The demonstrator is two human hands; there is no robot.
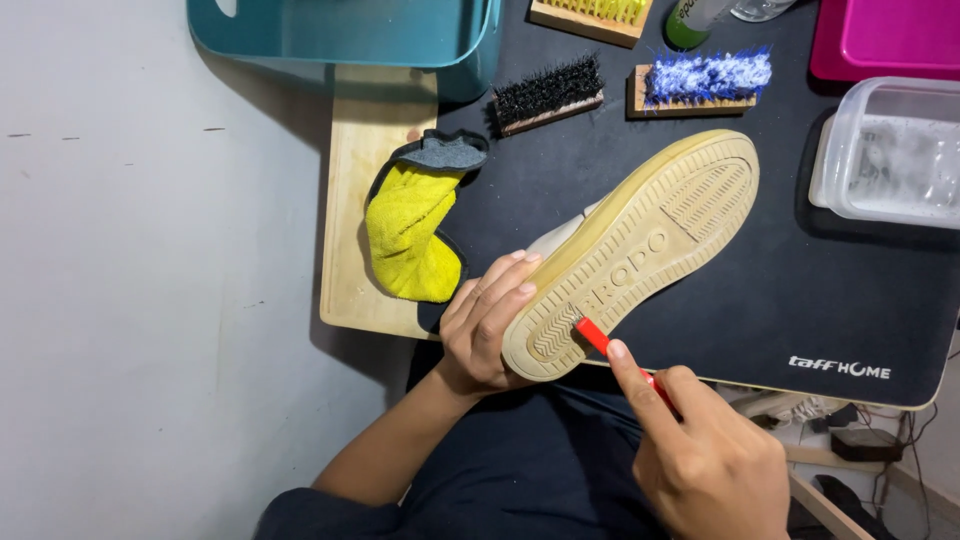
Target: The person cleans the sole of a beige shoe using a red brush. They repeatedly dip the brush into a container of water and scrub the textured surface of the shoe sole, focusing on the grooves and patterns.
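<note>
A shoe [640, 240] lies on its side on a black mat [800, 290], its cream rubber sole turned up toward me. My left hand [485, 325] grips the heel end, fingers curled over the sole's edge. My right hand [705, 460] holds a small red-handled tool [600, 340], its tip pressed against the tread near the heel. A yellow cloth with grey trim [415, 225] lies just left of the shoe.
A black-bristle brush [548, 93], a blue-bristle brush [700, 80] and a yellow-bristle brush [592, 15] lie at the back. A teal tub [345, 35], a pink box [885, 35] and a clear container of foamy water [890, 150] ring the mat. A wooden board [350, 200] sits underneath.
</note>
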